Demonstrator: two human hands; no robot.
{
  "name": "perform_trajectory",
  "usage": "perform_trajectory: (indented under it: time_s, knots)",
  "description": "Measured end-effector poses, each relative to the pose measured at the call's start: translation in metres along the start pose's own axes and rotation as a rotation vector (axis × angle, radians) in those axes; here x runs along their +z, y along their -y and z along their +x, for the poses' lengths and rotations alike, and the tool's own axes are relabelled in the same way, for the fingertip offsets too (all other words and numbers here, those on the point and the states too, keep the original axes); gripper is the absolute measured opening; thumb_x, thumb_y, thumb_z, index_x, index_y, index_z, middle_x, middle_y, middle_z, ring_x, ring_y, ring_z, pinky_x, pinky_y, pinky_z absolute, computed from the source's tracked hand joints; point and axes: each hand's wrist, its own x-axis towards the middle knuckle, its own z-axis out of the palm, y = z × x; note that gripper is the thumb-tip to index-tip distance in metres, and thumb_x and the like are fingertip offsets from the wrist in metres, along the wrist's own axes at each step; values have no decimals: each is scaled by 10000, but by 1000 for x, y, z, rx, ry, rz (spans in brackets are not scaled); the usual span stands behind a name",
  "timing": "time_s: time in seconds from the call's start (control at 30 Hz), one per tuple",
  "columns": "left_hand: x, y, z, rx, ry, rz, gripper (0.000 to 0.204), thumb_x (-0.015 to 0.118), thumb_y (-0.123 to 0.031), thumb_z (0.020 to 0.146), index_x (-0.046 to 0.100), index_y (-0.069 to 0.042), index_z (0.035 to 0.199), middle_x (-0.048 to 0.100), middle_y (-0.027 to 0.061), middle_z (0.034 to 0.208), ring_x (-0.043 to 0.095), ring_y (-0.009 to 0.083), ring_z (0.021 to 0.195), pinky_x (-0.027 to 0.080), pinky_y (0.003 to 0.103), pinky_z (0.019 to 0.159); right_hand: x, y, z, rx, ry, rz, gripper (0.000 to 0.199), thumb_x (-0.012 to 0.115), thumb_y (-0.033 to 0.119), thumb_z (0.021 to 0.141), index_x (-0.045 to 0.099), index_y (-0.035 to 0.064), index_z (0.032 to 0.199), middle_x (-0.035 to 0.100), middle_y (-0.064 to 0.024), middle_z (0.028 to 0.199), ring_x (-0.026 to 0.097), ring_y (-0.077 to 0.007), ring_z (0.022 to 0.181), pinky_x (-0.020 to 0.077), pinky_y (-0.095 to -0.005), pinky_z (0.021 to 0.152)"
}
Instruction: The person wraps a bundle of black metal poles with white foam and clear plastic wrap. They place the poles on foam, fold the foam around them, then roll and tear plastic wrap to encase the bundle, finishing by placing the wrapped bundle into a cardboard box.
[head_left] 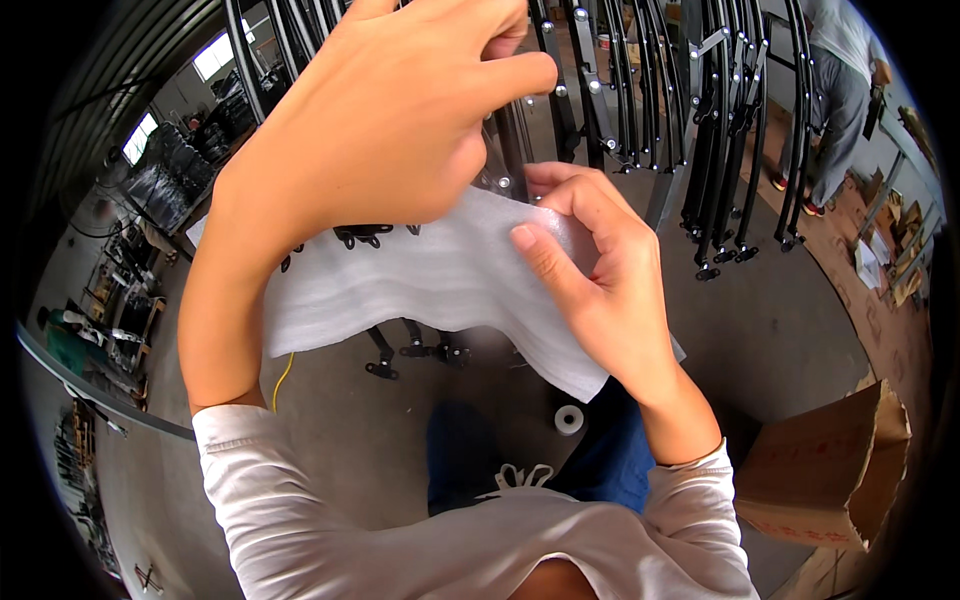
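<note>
A thin white foam sheet (420, 280) hangs in front of me, its lower edge wavy and loose. My right hand (615, 270) pinches the sheet's right part, thumb on the near face and fingers curled at its upper edge, beside a dark metal tube (510, 150). Above the sheet, my left hand (385, 120) is raised near the same tube with its fingers bent. Part of it runs past the top edge, and whatever its fingers hold is hidden. Black brackets (362, 235) poke out over and below the sheet.
Black metal frames with jointed bars (725, 130) hang in rows ahead and to the right. A cardboard box (825, 465) stands open at lower right. On the floor by my legs sits a white roll (568, 420). A person (838, 90) stands at far right.
</note>
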Motion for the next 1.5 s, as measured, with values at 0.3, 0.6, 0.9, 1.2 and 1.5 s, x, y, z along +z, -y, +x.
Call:
perform_trajectory:
  time_s: [0.3,0.6,0.9,1.2,1.5]
  knots:
    - [7,13,-18,28,155,-287,367,529,92,591,568,-105,898,475,46,1089,440,224,851,311,305,793,-2,-24,12,276,283,758,151,660,87,771,539,12,723,507,-9,832,467,-80,796,370,-232,734]
    - [5,2,-9,-98,272,-288,242,532,53,663,493,-60,873,420,96,1168,424,269,962,407,337,801,-8,-23,-1,47,120,242,153,682,74,714,578,-31,756,550,-97,884,534,-209,769,408,-303,706]
    - [1,-5,-12,-166,234,-391,213,576,11,720,493,-68,899,397,111,1199,396,307,982,416,366,804,-8,-9,1,108,262,-169,139,651,83,712,578,-31,742,515,-135,804,537,-333,692,415,-384,621]
    - [15,15,-32,14,57,-309,242,565,-3,690,528,-84,915,397,135,1246,396,337,1042,362,422,881,-3,0,30,58,-44,-286,154,621,109,729,565,-30,691,549,-160,646,552,-307,573,426,-373,556]
    - [1,41,-107,-404,-375,169,269,559,-105,776,509,-59,1036,568,50,1040,545,229,873,310,370,909,-4,1,47,31,135,-186,182,613,126,767,514,-15,709,513,-118,592,484,-192,532,395,-308,530]
